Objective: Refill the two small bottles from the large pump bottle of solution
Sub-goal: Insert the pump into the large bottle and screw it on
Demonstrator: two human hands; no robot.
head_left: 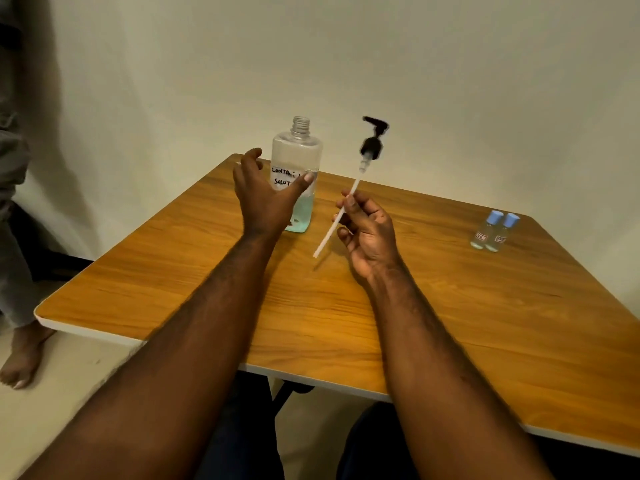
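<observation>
The left hand [259, 199] is spread open, thumb against the uncapped large bottle [297, 150]. The right hand [369, 233] pinches the pump [372, 147] by its tube. Two small bottles [482, 234] stand far right on the bench [467, 323].

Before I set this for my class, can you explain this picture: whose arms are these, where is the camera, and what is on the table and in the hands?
The camera sits on a person's head, looking down at their bare arms; there is no machine. On the wooden table stand the large bottle, its neck open, and two small bottles with blue caps, side by side. The right hand pinches the tube of the removed pump. The left hand lays its thumb across the large bottle's label.
</observation>
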